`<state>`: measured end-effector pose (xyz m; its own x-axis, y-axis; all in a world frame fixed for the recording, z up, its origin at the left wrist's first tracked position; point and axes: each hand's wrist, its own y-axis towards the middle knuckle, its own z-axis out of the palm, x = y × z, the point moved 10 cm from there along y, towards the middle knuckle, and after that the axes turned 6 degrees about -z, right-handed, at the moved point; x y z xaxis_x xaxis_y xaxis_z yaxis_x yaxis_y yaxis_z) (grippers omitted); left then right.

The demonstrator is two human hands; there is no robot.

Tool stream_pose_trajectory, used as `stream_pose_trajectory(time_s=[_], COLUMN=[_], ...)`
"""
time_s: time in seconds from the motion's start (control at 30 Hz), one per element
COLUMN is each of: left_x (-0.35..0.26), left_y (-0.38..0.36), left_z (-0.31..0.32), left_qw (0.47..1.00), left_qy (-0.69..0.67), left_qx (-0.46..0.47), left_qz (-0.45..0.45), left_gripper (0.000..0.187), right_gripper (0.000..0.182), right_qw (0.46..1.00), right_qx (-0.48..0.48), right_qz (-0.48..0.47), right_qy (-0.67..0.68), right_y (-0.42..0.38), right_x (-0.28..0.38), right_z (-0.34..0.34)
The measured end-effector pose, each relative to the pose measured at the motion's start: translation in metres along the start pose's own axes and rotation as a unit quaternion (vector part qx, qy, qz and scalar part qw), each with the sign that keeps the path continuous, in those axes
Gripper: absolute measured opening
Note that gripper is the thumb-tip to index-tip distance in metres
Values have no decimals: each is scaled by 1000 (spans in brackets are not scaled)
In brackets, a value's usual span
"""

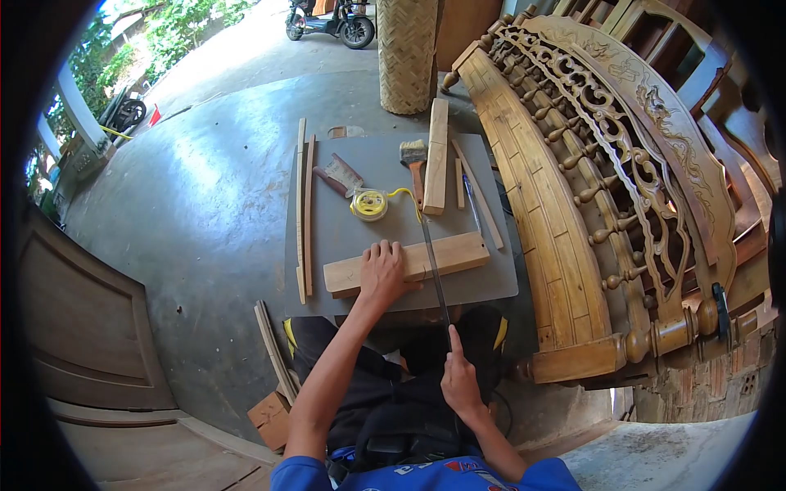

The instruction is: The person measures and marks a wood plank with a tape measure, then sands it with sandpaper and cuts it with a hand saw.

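A light wooden block point(458, 254) lies crosswise near the front edge of a grey board point(327, 221). My left hand point(384, 274) presses on the block's left part, fingers lying over its top. My right hand point(461, 380) is closed round the near end of a long thin dark tool point(436, 282), index finger stretched along it. The tool crosses the block right of my left hand; its handle is hidden in my grip. Beyond the block are a yellow tape measure point(369, 204) and a brush point(416, 164).
A second wooden block point(436, 155) stretches away at the board's back right. Thin strips point(309, 213) lie left, a blue pen point(472, 200) right. A carved wooden bench point(548, 221) stands close on the right, panelled wood point(86, 311) on the left.
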<state>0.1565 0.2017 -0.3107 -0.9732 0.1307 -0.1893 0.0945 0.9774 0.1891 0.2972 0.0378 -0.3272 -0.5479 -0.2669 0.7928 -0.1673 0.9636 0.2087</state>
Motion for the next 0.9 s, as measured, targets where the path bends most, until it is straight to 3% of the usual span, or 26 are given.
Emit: stream_pose_trajectory(time_s=[0.33,0.43,0.57,0.63,0.7,0.8,0.87,0.9], left_x=[6,8,8,10,10,10,13,16], left_y=[11,17,17,18,17,18,21,24], left_z=[9,13,22,22,26,21,27,26], left_qw=[996,993,988,987,987,982,969,962], left_qy=[10,7,2,1,1,-13,-19,-21], left_qx=[88,121,154,158,157,188,243,266], left_qz=[-10,-10,-8,-10,-10,-28,-49,-59], left_gripper=[78,72,71,72,74,75,79,81], right_gripper=[57,69,61,64,72,71,72,73], right_qw=[999,995,993,993,992,991,997,992], right_qx=[6,81,80,73,-27,51,33,79], right_qz=[-22,46,50,40,-75,45,16,62], right_qy=[-28,-31,-73,-82,-96,-112,-61,-80], right_y=[-14,-18,13,52,94,121,86,53], right_x=[3,0,9,11,18,11,23,24], right_z=[-1,3,2,10,16,24,13,8])
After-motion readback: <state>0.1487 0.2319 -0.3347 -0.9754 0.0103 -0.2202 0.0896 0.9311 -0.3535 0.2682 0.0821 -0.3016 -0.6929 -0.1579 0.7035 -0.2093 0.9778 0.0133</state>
